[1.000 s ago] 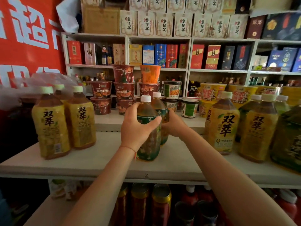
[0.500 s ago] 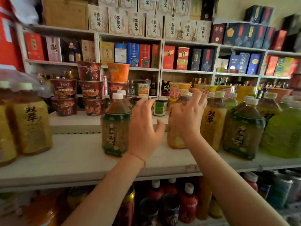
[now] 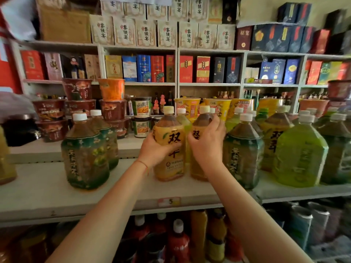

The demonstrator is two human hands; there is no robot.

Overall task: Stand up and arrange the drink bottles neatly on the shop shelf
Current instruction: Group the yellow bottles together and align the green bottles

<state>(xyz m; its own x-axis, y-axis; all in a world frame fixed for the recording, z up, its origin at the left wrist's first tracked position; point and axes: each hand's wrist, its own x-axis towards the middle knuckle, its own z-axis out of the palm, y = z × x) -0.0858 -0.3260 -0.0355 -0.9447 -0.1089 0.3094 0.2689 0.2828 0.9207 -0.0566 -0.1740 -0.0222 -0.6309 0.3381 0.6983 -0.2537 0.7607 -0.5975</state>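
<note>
While upright on the shelf (image 3: 47,188), two yellow bottles (image 3: 169,147) are gripped

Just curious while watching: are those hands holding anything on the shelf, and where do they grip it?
Yes. The left hand grips one yellow-labelled tea bottle round its body; the right hand grips the neighbouring yellow-labelled bottle likewise.

In front of you the pale shop shelf (image 3: 47,196) carries upright bottles: two dark-green-labelled ones (image 3: 86,154) at left, two yellow-labelled tea bottles (image 3: 169,149) standing side by side in the middle, and a crowd of green and yellow bottles (image 3: 300,152) at right.
</note>
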